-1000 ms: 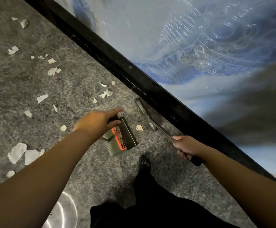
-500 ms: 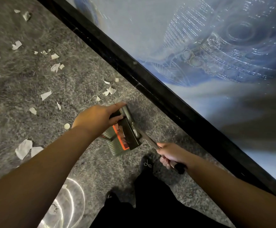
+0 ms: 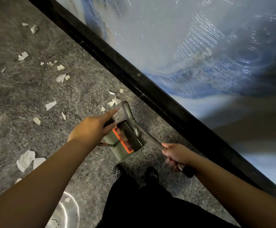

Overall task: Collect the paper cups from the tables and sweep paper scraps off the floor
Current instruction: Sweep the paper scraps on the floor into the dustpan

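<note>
Head view, over a grey speckled floor [image 3: 27, 99]: left hand [image 3: 91, 129] gripping the dustpan [image 3: 125, 140] handle, index finger extended, other fingers curled round it; right hand [image 3: 177, 153] closed round the broom [image 3: 134, 122] shaft, bristle end resting past the pan's far edge. Inside the pan, only an orange comb strip and ribbed base discernible. Torn paper scraps [image 3: 51, 105] scattered left, well apart from the pan.

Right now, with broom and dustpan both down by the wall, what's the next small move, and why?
Probably draw the broom, gripped by the right hand, back toward the dustpan the left hand holds. The nearest paper scraps lie just beyond the broom head, beside the black baseboard, still unswept.
</note>
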A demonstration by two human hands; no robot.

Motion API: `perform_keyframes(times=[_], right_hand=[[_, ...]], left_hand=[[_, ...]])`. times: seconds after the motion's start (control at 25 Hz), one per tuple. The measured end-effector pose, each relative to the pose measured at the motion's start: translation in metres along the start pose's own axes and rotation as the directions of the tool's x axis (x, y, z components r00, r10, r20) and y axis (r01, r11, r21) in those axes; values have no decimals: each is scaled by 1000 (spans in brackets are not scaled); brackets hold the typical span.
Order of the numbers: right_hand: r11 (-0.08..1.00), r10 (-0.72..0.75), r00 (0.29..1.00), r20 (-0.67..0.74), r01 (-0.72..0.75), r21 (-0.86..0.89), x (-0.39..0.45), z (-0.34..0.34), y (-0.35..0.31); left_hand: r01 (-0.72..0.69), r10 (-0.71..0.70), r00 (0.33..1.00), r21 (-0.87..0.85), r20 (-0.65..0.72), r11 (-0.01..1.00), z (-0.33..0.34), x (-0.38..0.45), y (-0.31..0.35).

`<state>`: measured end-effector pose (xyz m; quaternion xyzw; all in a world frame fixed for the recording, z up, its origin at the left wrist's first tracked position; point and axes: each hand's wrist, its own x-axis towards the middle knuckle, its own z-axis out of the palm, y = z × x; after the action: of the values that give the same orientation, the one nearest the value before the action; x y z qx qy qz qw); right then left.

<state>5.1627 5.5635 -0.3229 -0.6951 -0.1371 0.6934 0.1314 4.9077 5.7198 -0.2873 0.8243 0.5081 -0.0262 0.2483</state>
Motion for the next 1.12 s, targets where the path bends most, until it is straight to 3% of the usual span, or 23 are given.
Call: perform_keyframes(times=[0.28,0.48,0.64,0.84,1.12], right_hand=[[996,-16,996,-85,23,83,15,23,-41],[999,-41,988,-146,46,28,30,23,-54],[997,22,986,-167,-9,79,54,15,-49],[986,111,992,-59,-103,133,83,29,-34],[982,127,984,124,-143,124,72,63,-42]], left_hand=[[4,5,995,-88,104,996,-26,20,-49],[-25,28,989,-25,142,999,-25,39,-61],[-3,4,995,-5,100,1000,-28,46,-80],[5,-6,998,23,61,1000,-30,42,-95],[27,-30,999,64,45,998,-24,41,-91]])
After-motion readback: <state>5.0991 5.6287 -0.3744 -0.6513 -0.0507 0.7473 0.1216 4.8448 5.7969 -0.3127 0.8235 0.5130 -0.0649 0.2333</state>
